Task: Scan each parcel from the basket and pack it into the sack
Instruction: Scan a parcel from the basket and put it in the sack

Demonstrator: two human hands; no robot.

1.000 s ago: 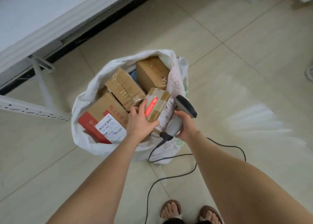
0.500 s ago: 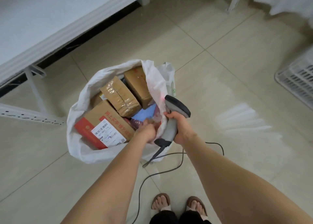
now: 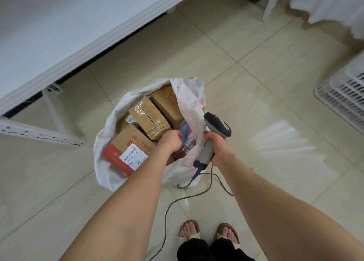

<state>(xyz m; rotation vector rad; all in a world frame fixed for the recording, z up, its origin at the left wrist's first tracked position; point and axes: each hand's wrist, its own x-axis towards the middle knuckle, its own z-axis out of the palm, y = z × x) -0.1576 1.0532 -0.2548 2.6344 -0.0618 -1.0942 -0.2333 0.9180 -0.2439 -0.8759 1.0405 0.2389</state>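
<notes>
Gone from our left hand (image 3: pixel 170 142) since a second ago, the small parcel now lies somewhere down in the sack (image 3: pixel 110 122).
We should settle it low among the boxes (image 3: pixel 149 116) while our right hand (image 3: pixel 218 146), gripping the scanner (image 3: pixel 216 126), holds the mouth open. Our left fingers curl, but round what we cannot tell. The basket (image 3: pixel 344 95) is cut off, its contents unseen.

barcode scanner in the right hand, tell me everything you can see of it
The grey and black plastic barcode scanner is pistol-shaped: a dark head, a grey handle, and a black collar where its dark cable leaves and trails over the floor tiles. The right hand grips the handle, with the head tilted up and away from the person. It lies against the near edge of the white woven sack.
</notes>
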